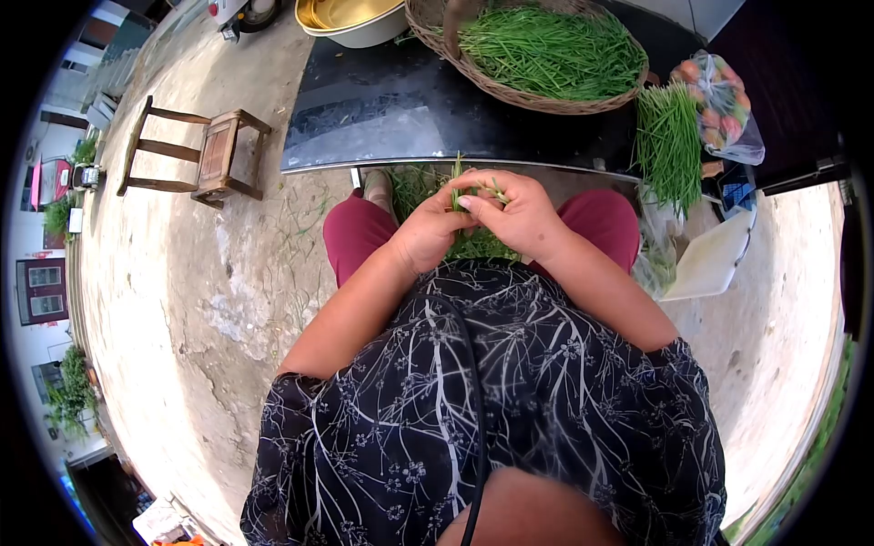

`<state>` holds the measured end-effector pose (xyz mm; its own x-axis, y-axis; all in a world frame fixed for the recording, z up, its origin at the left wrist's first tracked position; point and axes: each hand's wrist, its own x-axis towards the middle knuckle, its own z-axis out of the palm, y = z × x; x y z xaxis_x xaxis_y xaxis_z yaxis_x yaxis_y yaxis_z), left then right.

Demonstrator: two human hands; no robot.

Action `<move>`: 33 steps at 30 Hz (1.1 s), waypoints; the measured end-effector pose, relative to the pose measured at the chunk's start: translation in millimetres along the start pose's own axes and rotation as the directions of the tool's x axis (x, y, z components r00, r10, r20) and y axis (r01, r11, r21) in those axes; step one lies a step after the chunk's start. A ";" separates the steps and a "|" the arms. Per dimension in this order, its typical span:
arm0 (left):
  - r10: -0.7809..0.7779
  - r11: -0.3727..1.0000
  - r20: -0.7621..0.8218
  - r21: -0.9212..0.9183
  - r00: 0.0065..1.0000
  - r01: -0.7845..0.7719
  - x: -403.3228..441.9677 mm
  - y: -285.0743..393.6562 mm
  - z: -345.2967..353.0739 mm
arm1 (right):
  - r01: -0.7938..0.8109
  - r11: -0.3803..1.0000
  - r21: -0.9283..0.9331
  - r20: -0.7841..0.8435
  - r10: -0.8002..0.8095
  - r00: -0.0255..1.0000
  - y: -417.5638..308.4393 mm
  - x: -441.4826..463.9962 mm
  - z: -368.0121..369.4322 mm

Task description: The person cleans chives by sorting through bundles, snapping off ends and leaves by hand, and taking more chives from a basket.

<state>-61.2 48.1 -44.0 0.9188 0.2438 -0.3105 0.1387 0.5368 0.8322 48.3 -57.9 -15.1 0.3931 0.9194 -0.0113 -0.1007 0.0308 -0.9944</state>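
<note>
Close together in front of my knees, my two hands meet over a small bunch of green stems. My left hand has its fingers wrapped round the bunch. My right hand touches it from the other side, thumb and fingers pinched on thin stem pieces. Beyond them on the black table is a wicker basket heaped with cut green stems. A bundle of long green stems hangs over the table's right end. Loose greens lie on the ground below my hands.
Metal basins sit at the table's back left. A plastic bag of reddish fruit is at the right end. A wooden chair stands at left on the concrete. A white box or board is right of my knee.
</note>
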 end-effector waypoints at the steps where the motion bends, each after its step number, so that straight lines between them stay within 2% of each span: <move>1: -0.012 1.000 -0.001 0.012 1.000 0.012 -0.4 -0.9 1.9 | 0.113 0.980 -0.164 -0.052 -0.123 0.991 1.1 0.7 0.9; 2: -0.014 1.000 -0.001 0.013 1.000 0.014 -1.2 -1.5 4.8 | 0.210 0.921 -0.328 -0.084 -0.249 0.965 2.2 0.9 1.4; 3: -0.019 0.999 -0.023 0.051 1.000 0.020 -1.8 -1.7 8.0 | 0.209 0.922 -0.327 -0.085 -0.249 0.965 3.0 0.7 0.7; 5: -0.025 0.996 -0.042 0.089 0.999 0.029 -2.0 -0.6 9.9 | 0.102 0.901 -0.421 -0.130 -0.171 0.977 4.3 0.7 -2.0; 6: -0.026 0.995 0.005 0.094 1.000 0.025 -1.8 0.2 9.6 | 0.101 0.902 -0.421 -0.132 -0.171 0.976 7.9 1.5 -3.6; 8: -0.027 0.995 0.054 0.099 0.998 0.022 -1.6 0.8 11.4 | 0.022 0.935 -0.353 -0.190 -0.095 0.977 17.8 3.8 -6.1; 12: 0.015 0.999 -0.012 0.048 1.000 -0.015 -5.2 1.9 19.1 | 0.048 0.955 -0.293 -0.187 -0.107 0.976 20.8 4.0 -8.4; 14: 0.017 1.000 -0.015 0.017 1.000 -0.017 -5.5 2.3 18.1 | -0.026 0.998 0.048 -0.158 0.034 0.987 21.0 2.8 -8.8; 17: 0.004 1.000 0.013 -0.015 1.000 -0.004 -2.0 -1.7 11.5 | -0.027 0.999 0.037 -0.179 0.034 0.983 27.2 5.2 -14.1; 20: 0.026 0.999 -0.014 0.031 1.000 -0.025 -0.9 -5.9 6.1 | 0.007 0.993 0.120 -0.251 0.023 0.968 29.1 6.9 -16.7; 21: -0.009 1.000 -0.058 -0.024 0.998 0.008 -0.7 -5.8 5.4 | 0.008 0.993 0.120 -0.252 0.023 0.967 30.3 7.3 -19.0; 23: -0.047 0.996 -0.100 -0.078 0.994 0.039 -0.9 -4.5 5.4 | -0.125 0.918 0.375 -0.189 0.208 0.960 32.4 7.5 -23.1; 25: -0.013 0.995 -0.143 -0.105 0.990 -0.003 -1.6 -2.2 7.1 | -0.101 0.940 0.327 -0.190 0.170 0.967 28.8 5.1 -21.4; 30: -0.007 0.989 -0.139 -0.145 0.990 -0.013 0.2 -4.6 1.9 | -0.053 0.982 0.183 -0.178 0.086 0.980 35.2 5.7 -23.3; 32: 0.000 0.990 -0.126 -0.139 0.992 -0.018 0.0 -4.4 1.9 | -0.115 0.913 0.392 -0.229 0.218 0.949 28.5 6.1 -23.8; 33: -0.008 0.993 -0.133 -0.117 0.991 -0.008 -0.9 -3.7 2.9 | -0.116 0.913 0.392 -0.229 0.219 0.948 24.3 5.8 -24.5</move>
<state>-61.5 43.5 -45.5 0.8604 0.3446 -0.3753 0.0873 0.6260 0.7749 70.6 -61.4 -41.9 0.5605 0.7888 -0.2522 -0.4957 0.0756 -0.8652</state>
